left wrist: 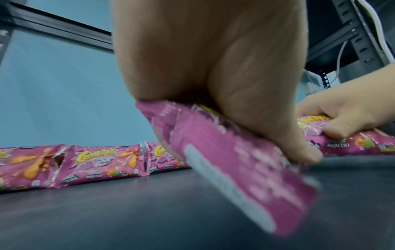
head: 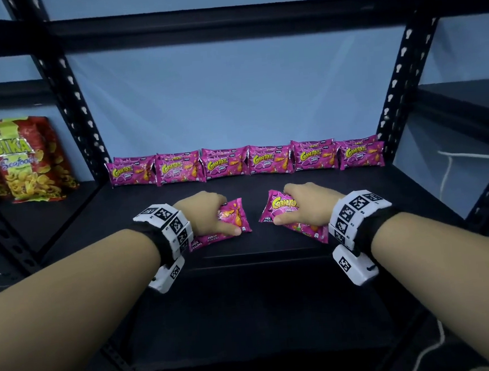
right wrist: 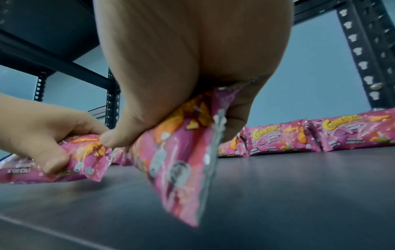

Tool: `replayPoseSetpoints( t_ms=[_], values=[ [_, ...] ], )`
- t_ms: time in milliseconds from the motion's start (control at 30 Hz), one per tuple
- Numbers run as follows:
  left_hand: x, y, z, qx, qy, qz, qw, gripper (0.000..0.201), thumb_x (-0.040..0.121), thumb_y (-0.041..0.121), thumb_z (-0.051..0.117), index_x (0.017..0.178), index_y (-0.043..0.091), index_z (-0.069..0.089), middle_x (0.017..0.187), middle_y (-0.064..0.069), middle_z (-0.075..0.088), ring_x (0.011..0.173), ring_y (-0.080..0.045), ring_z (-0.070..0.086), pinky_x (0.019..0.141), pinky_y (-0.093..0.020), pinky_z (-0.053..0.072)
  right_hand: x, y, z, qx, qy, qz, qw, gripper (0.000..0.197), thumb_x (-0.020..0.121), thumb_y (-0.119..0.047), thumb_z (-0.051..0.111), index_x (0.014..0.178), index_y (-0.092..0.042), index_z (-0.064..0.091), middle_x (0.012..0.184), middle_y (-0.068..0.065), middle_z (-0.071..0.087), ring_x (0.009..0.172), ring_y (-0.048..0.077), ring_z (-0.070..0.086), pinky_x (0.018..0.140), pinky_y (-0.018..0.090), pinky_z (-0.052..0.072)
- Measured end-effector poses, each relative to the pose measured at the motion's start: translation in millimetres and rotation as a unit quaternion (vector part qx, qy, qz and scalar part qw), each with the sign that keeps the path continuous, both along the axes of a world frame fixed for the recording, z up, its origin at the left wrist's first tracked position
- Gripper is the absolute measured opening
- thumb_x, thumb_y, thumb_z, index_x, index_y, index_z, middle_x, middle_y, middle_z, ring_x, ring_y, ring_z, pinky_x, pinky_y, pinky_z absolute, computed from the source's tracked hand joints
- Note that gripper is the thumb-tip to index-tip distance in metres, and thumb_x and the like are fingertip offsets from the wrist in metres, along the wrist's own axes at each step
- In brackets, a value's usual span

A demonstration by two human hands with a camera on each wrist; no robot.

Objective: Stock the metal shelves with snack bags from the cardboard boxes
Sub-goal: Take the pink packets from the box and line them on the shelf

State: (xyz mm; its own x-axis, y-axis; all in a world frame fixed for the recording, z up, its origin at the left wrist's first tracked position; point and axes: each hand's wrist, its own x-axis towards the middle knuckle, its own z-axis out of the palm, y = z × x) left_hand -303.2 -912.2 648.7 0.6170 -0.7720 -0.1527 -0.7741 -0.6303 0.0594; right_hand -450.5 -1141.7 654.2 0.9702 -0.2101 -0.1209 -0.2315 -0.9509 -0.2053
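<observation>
A person restocks a black metal shelf [head: 261, 301], each hand carrying one pink Corntoz snack bag toward a row already in place. The left hand [head: 207, 214] has its fingers and thumb curled round a pink bag [head: 237, 218] at about 7 o'clock of the shelf's middle, and the right hand [head: 306, 204] grips a second pink bag [head: 280, 209] at about 5 o'clock; the two bags sit near each other, apart, in the open middle of the shelf. The wrist views show both bags tilted, their lower edges just above or barely at the shelf board; contact cannot be told for certain. Along the back, at 12 o'clock, a row of pink bags [head: 244, 162] runs post to post, six across, with a second layer or rank showing behind them. On the neighbouring shelf at 9 o'clock stand red Bika seafood bags [head: 27, 158]. By this evidence, the back of the shelf is filled and a front rank is just starting: these two bags are not yet set down, and most of the board in front lies bare. A brown edge at the bottom of the head view may be a cardboard box, so the stock left cannot be judged.
</observation>
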Motion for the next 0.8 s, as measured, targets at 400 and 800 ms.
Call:
replayPoseSetpoints(
  t_ms=[400,800],
  values=[
    [-3,-139,8,-0.015,-0.014,-0.041,0.999,0.08,0.089,0.072,0.058,0.131,0.004,0.048,0.118,-0.01,0.063,0.105,-0.028,0.062,0.088,-0.039,0.051,-22,-131,16,-0.006,0.003,-0.139,0.99,0.063,0.105,-0.047,0.049,0.144,0.001,0.04,0.108,0.01,0.061,0.094,0.022,0.058,0.066,0.028,0.04],
    [19,-294,27,-0.034,-0.015,-0.085,0.996,0.048,0.08,0.045,0.084,0.105,0.007,0.067,0.093,-0.007,0.067,0.084,-0.025,0.062,0.074,-0.034,0.049,8,-243,37,-0.084,0.02,-0.164,0.983,0.035,0.077,-0.031,0.089,0.089,-0.009,0.065,0.082,0.005,0.061,0.08,0.026,0.057,0.068,0.032,0.046]
  ],
)
